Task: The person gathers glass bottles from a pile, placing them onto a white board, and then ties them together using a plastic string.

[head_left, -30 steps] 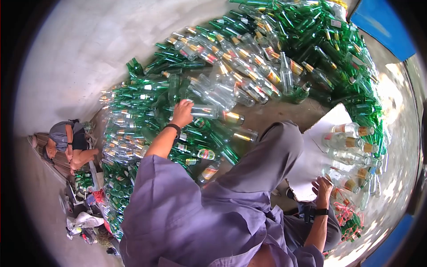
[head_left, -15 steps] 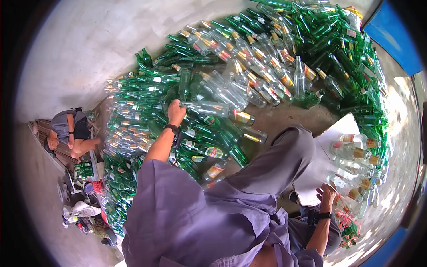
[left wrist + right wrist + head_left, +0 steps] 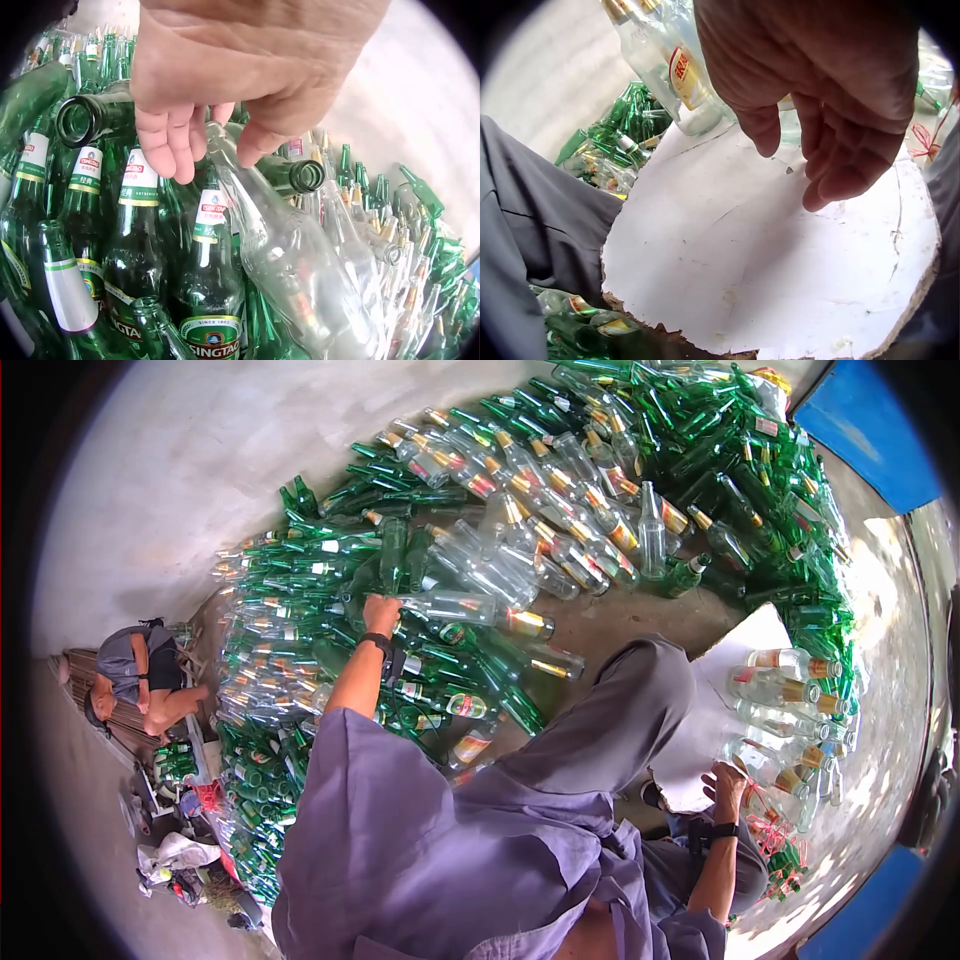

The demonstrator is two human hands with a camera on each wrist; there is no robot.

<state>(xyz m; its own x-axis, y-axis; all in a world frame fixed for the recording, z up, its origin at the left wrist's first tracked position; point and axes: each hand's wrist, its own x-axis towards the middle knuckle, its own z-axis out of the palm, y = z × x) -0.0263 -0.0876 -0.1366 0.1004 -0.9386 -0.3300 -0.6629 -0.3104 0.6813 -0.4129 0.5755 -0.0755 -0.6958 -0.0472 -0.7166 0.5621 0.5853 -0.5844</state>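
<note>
My left hand (image 3: 380, 615) reaches into the bottle pile and pinches the mouth end of a clear glass bottle (image 3: 300, 262) between thumb and fingers. That bottle slants away among green beer bottles (image 3: 135, 232), several with Tsingtao labels. In the head view the clear bottle's body points right from the hand. Over the white board (image 3: 705, 232), my right hand (image 3: 817, 112) hangs with fingers loosely bent, holding nothing. Beside it, clear bottles (image 3: 775, 685) with gold neck labels lie on the board's far side.
A large heap of green bottles (image 3: 690, 420) lines the wall, with clear labelled bottles (image 3: 570, 510) in its middle. One clear bottle (image 3: 652, 535) stands apart from its neighbours. Another person (image 3: 140, 670) sits at the far left. Red string (image 3: 770, 830) lies near the board.
My left hand has shifted from above the clear bottle's body to its neck end, and its fingers have drawn in around it. The right hand stays near the board.
</note>
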